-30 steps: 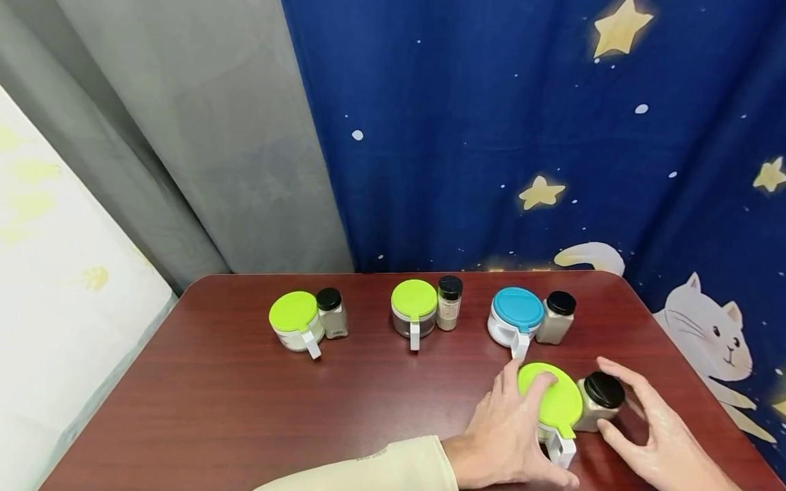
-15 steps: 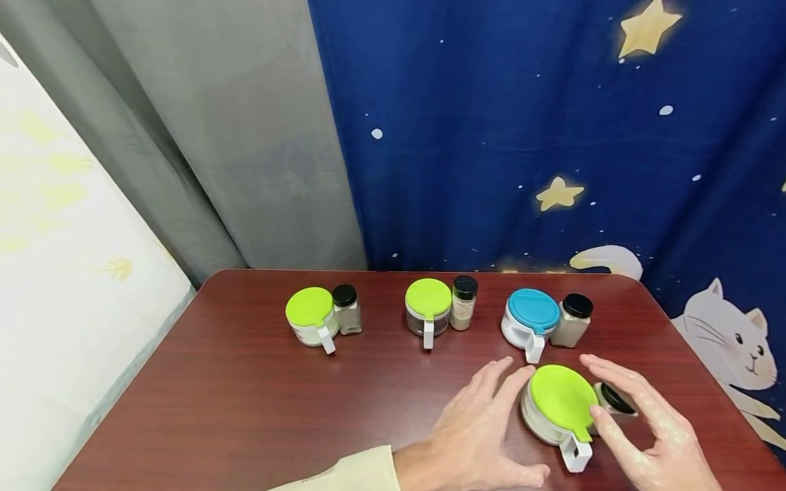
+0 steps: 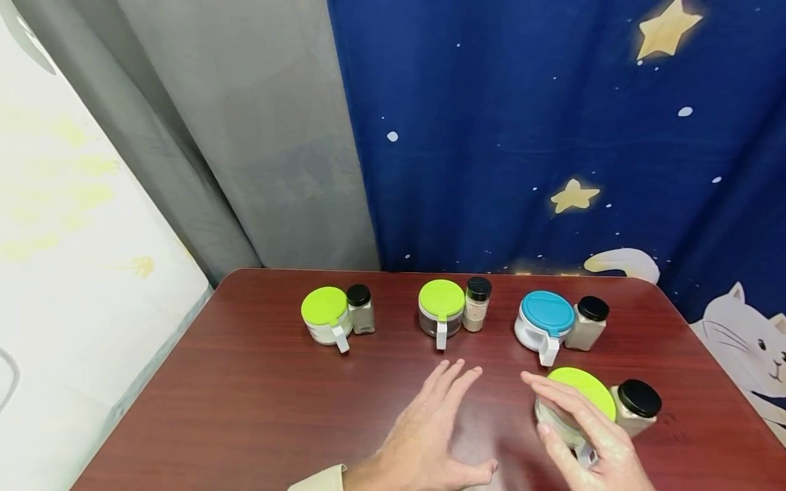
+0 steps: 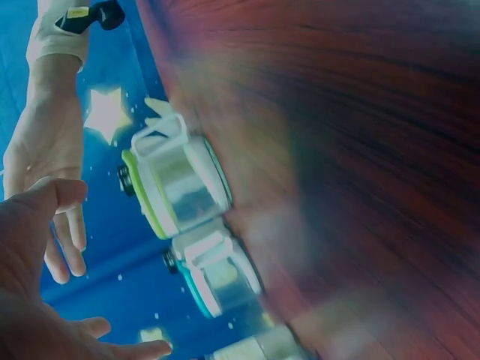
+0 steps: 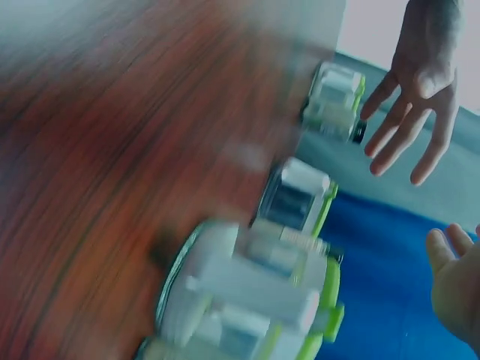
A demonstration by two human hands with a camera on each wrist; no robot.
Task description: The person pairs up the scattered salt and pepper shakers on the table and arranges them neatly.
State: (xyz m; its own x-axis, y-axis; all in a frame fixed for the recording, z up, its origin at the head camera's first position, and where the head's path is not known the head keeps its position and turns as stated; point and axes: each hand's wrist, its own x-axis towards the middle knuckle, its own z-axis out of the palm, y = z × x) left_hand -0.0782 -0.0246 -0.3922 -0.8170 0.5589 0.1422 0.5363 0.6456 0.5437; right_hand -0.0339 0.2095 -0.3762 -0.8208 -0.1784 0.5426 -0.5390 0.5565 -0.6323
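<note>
My left hand (image 3: 424, 436) hovers over the table with spread fingers and holds nothing. My right hand (image 3: 589, 436) is also spread and free, passing in front of the nearest green-lidded seasoning jar (image 3: 589, 387) and hiding part of its body and white handle. A square jar with a black lid (image 3: 638, 399) stands close against that jar's right side. In the left wrist view, a gap shows between my right hand (image 4: 49, 142) and the green-lidded jar (image 4: 180, 187). Behind them is a blue-lidded handled jar (image 3: 546, 314) beside another black-lidded jar (image 3: 586, 324).
Further left along the back stand a green-lidded jar (image 3: 442, 300) with a black-capped shaker (image 3: 475, 303), then another green-lidded jar (image 3: 325, 307) with a small black-lidded bottle (image 3: 361, 310). The reddish-brown table (image 3: 258, 395) ends at curtains (image 3: 467, 136) behind.
Both hands have drawn away leftward from the nearest green-lidded jar and black-lidded jar, which stay side by side. The head view has turned slightly left.
</note>
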